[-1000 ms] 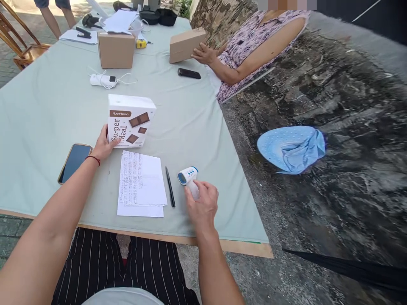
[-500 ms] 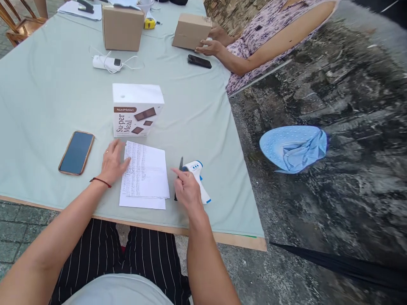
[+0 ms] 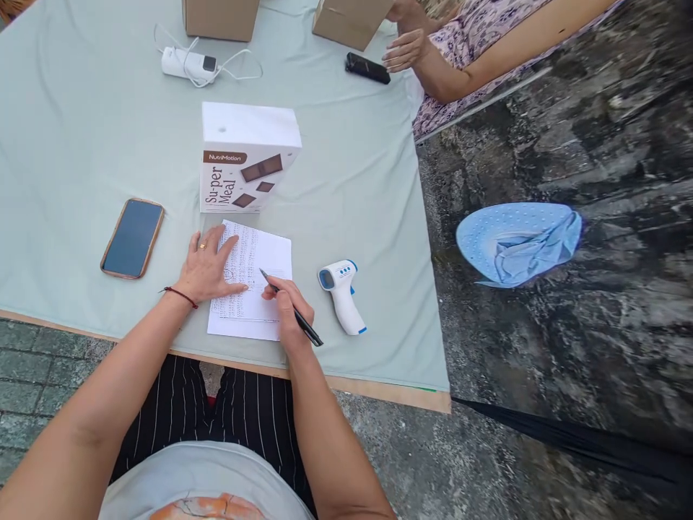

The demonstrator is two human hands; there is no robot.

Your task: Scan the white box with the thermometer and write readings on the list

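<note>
1. Head view, left hand: you are spreading your left hand [image 3: 208, 271] wide, palm down, over the left part of the paper sheets [image 3: 273, 260], apparently so that they are not sliding on the cloth-covered tabletop [image 3: 65, 180].
2. Head view, right hand: you are holding a black pen [image 3: 306, 326] in your right hand [image 3: 292, 307], fingers closed around it in a writing grip. Its tip is pointing toward the marked columns; whether it is touching the page, you cannot tell from here.
3. Head view, around the sheets: the infrared thermometer [image 3: 343, 296] is lying to their right, probably within easy reach. The white NutriMotion box [image 3: 243, 180] is standing just beyond them, its printed front facing you, perhaps for reading. A smartphone [image 3: 133, 238] is lying to the left, leaving the writing area free.
4. Head view, against the earlier frames: a second ago your left hand was gripping the box and your right hand was touching the thermometer; now neither is being held. Half a second ago your right hand was beside the thermometer; now it is resting over the sheets. The co-worker's hand [image 3: 406, 50] is now reaching near the black phone [image 3: 368, 67].
</note>
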